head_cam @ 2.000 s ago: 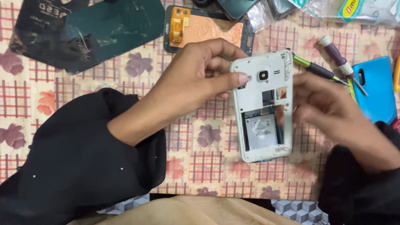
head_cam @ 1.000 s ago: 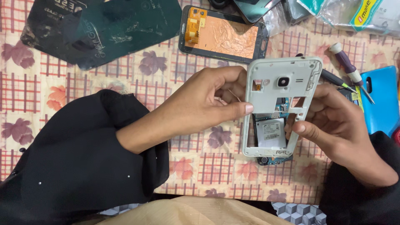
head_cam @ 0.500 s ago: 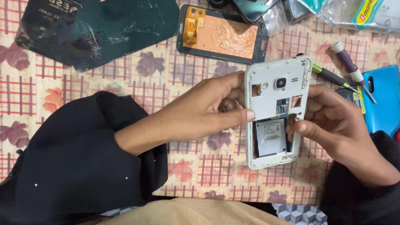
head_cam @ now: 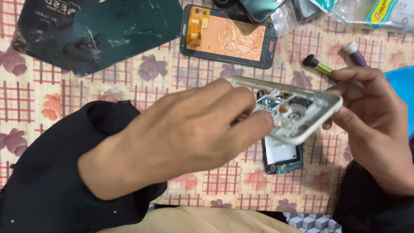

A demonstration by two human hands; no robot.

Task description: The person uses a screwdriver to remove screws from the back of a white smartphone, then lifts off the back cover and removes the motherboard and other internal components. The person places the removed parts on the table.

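A: Left hand (head_cam: 185, 142) and right hand (head_cam: 375, 125) are both gripping the white phone frame (head_cam: 297, 112), tilted above the worktop (head_cam: 64, 90).

B: Circuit board (head_cam: 282, 157) is lying beneath; open cloth is showing toward the near edge.

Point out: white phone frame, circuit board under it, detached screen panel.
white phone frame (head_cam: 317, 116): head view, on its right side rail.
circuit board (head_cam: 282, 159): head view, on its lower part below the frame.
detached screen panel (head_cam: 230, 36): head view, on its copper-coloured back.
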